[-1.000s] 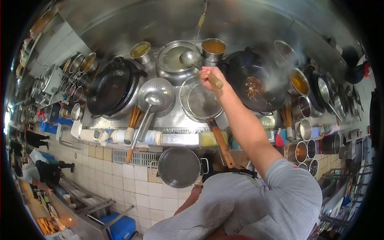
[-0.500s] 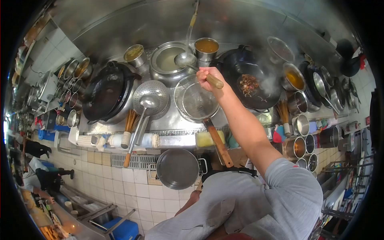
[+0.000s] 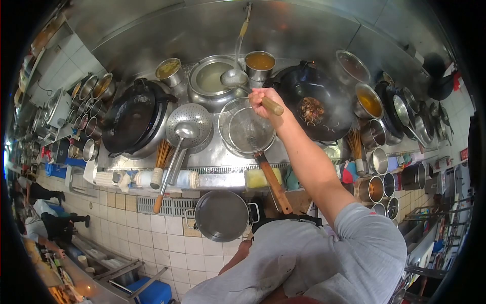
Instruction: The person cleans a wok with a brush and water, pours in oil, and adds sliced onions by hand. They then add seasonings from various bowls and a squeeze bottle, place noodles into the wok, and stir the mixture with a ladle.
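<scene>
My right hand (image 3: 265, 101) is closed around the wooden-ended handle of a metal ladle (image 3: 234, 78). The ladle's bowl is over the right side of a round pot of pale liquid (image 3: 212, 76), under a hanging tap pipe (image 3: 239, 46). Below my right hand lies a round mesh strainer (image 3: 248, 124) with a wooden handle. To the right, a black wok (image 3: 324, 121) holds browned food pieces (image 3: 311, 111). My left hand (image 3: 246, 245) hangs low by my body, mostly hidden by my shirt, its fingers not visible.
On the left are a black wok (image 3: 132, 119), a perforated skimmer (image 3: 190, 114) with a ladle (image 3: 186, 130), and a bamboo brush (image 3: 161, 157). A two-handled pan (image 3: 221, 216) is below the counter. Metal containers stand right. Two people (image 3: 55, 223) are at far left.
The steam over the right wok has thinned. The whole view has shifted slightly. My right hand still grips the ladle over the pot.
</scene>
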Tool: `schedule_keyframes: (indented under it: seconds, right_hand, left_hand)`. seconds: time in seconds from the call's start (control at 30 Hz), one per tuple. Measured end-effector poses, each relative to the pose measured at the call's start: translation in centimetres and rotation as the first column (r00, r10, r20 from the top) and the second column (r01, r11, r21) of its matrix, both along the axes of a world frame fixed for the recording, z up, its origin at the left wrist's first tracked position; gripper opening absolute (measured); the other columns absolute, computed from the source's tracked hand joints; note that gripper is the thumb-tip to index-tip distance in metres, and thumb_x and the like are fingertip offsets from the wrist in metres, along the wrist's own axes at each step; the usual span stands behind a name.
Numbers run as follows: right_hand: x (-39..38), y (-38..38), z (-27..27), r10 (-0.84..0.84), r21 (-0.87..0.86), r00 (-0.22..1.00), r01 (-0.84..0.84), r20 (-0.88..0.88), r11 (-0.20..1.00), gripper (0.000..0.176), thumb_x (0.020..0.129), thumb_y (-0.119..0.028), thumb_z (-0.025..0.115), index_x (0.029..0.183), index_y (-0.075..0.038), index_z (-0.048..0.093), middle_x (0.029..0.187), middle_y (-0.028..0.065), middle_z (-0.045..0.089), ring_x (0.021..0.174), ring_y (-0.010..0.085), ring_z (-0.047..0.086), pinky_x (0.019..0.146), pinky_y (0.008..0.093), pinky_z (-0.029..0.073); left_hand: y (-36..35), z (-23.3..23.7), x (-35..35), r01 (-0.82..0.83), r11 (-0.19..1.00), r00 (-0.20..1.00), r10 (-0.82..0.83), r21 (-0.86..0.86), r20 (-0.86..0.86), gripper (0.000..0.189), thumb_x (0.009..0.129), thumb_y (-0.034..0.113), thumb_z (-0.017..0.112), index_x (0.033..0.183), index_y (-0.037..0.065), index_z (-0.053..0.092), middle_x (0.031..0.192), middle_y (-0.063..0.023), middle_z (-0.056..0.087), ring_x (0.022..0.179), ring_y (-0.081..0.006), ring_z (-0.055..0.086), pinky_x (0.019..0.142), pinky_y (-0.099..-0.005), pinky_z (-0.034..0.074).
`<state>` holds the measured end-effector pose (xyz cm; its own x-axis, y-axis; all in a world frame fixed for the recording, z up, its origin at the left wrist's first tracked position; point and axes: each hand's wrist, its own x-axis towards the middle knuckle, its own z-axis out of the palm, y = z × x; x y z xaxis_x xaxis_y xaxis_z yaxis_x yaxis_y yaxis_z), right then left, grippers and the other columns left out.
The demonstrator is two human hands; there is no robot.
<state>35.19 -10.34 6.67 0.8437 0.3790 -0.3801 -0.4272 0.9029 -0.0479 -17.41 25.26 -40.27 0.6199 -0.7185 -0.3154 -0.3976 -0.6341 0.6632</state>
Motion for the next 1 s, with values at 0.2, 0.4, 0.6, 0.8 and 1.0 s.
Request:
schedule_keyframes:
  seconds: [0.2,0.4,0.6,0.8,1.0]
  right_hand:
    - [0.0,-0.2,-0.1,0.004,-0.014,1.000,-0.004,-0.006,1.000,0.017,0.103,-0.006,0.048,0.087,-0.005,0.042,0.067,0.0004,0.048,0.049,0.0081,0.046,0.045,0.0227,0.043]
    - [-0.7,-0.4,0.1,-0.002,-0.023,1.000,0.002,0.002,1.000,0.015,0.101,-0.002,0.051,0.088,-0.004,0.043,0.069,0.0012,0.049,0.050,0.0069,0.047,0.045,0.0209,0.043]
    - [-2.3,-1.5,0.0,0.000,-0.038,0.999,0.002,0.053,0.999,0.016,0.097,0.003,0.054,0.088,-0.003,0.043,0.071,0.0021,0.048,0.050,0.0060,0.046,0.046,0.0193,0.042]
    - [-7.4,-5.4,0.1,0.047,0.013,0.993,-0.048,0.106,0.999,0.016,0.099,-0.002,0.053,0.087,-0.004,0.044,0.070,0.0003,0.047,0.048,0.0050,0.043,0.045,0.0190,0.039]
    - [-17.0,-13.1,2.6,0.002,-0.021,0.993,0.001,0.122,1.000,0.018,0.103,-0.009,0.054,0.086,-0.006,0.048,0.071,-0.0011,0.052,0.049,0.0023,0.047,0.043,0.0210,0.039]
  left_hand:
    - [0.6,0.5,-1.0,-0.072,0.995,0.997,0.071,-0.073,-0.023,0.027,0.073,0.001,0.061,0.099,0.003,0.066,0.093,-0.0192,0.070,0.094,-0.0400,0.069,0.085,-0.0482,0.057]
    - [0.5,-0.5,-0.6,-0.029,0.999,0.999,0.029,-0.044,0.014,0.027,0.074,0.000,0.061,0.100,0.002,0.066,0.095,-0.0191,0.071,0.096,-0.0384,0.070,0.084,-0.0479,0.057]
    - [0.3,-2.6,-0.3,0.055,0.994,0.995,-0.062,0.091,0.075,0.023,0.077,0.012,0.070,0.098,0.003,0.067,0.095,-0.0184,0.072,0.093,-0.0349,0.071,0.080,-0.0448,0.058]
    - [-0.4,2.2,0.0,-0.413,0.906,0.784,0.405,0.093,-0.471,0.025,0.085,0.012,0.062,0.107,0.006,0.072,0.104,-0.0207,0.074,0.100,-0.0333,0.071,0.087,-0.0417,0.057]
    - [-1.1,4.4,3.1,-0.088,0.964,0.936,0.166,0.251,-0.310,0.033,0.089,0.018,0.062,0.117,0.008,0.074,0.115,-0.0142,0.075,0.111,-0.0319,0.069,0.098,-0.0408,0.054]
